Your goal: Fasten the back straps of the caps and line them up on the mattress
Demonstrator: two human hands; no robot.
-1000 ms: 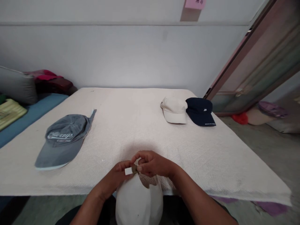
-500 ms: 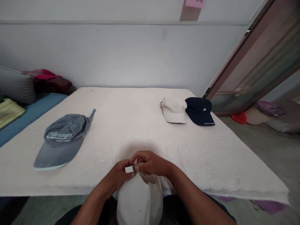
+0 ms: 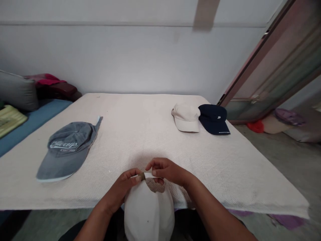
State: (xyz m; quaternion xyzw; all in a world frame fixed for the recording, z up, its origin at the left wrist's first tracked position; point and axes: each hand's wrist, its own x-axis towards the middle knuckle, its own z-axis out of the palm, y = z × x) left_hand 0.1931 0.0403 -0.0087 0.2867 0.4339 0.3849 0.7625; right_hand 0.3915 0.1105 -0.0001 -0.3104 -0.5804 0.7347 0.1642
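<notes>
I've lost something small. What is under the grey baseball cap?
The grey baseball cap rests on a white cloth, which shows around its edges. Whatever lies beneath its crown and brim is covered and cannot be seen.

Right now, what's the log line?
left hand: holding white cap's tab; right hand: holding its strap; cream cap: beside navy cap; gray cap: apart

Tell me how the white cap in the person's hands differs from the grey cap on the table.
The white cap is held at its back strap by the left hand and right hand; the grey cap lies untouched on the table. The white cap shows its back opening, brim out of sight, while the grey cap shows its front and brim. The grey cap has white lettering; none shows on the white cap.
</notes>
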